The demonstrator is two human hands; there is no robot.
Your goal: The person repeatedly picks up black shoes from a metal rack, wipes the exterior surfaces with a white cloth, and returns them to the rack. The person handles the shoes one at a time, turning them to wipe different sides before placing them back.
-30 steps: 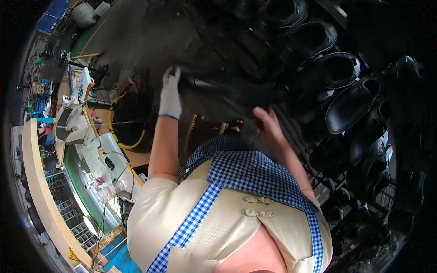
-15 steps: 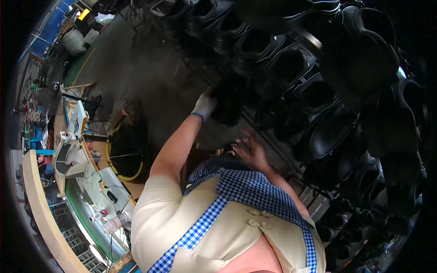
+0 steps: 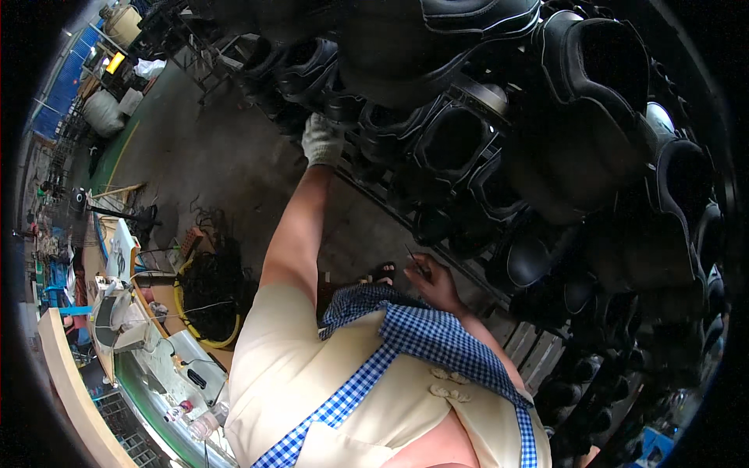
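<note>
My left hand (image 3: 322, 142), in a white knitted glove, reaches forward to the edge of a rack of black shoes. Its fingers are closed against a black shoe (image 3: 344, 108), though the dark surroundings hide part of the grip. My bare right hand (image 3: 435, 282) stays low near my apron, fingers curled round a thin, dark, pointed tool (image 3: 416, 260); its exact kind is too small to make out. Close to the right hand, more black shoes (image 3: 524, 259) sit on the rack, some showing their openings and light stitching.
Shoes fill the rack on the right, some very close overhead. On the left stands a cluttered workbench (image 3: 183, 355) with a curved pale edge. A yellow hose ring (image 3: 182, 300) surrounds a dark heap beside it. Dark floor (image 3: 211, 125) stretches ahead, with white sacks (image 3: 104, 114) beyond.
My left hand has moved forward and left, from holding a dark shoe over the floor to the rack's edge. The right hand stays low; its thin tool now shows clearly. The view has shifted slightly.
</note>
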